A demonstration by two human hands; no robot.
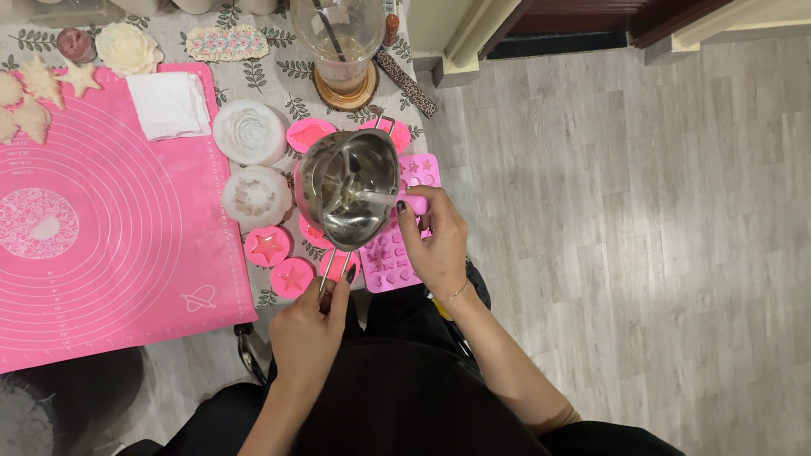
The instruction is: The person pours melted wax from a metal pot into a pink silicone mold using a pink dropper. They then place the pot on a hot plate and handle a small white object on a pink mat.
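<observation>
Head view. Left hand [308, 325]: closed round the wire handle of a small steel pouring pot [348, 187], held raised over the table edge, directly beyond the knuckles. Right hand [435, 241]: fingers pinched on a pink-handled stirrer [384, 199] whose tip reaches into the pot; hand sits just right of the pot rim. Below the pot: pink multi-cavity mould tray [397, 253], partly covered by the right hand, and round pink star moulds [269, 247]. Left of these: two white flower-shaped moulds [249, 133], a large pink silicone mat [110, 219], a folded white cloth [169, 103]. Beyond: glass jar [338, 42] on a wooden coaster.
</observation>
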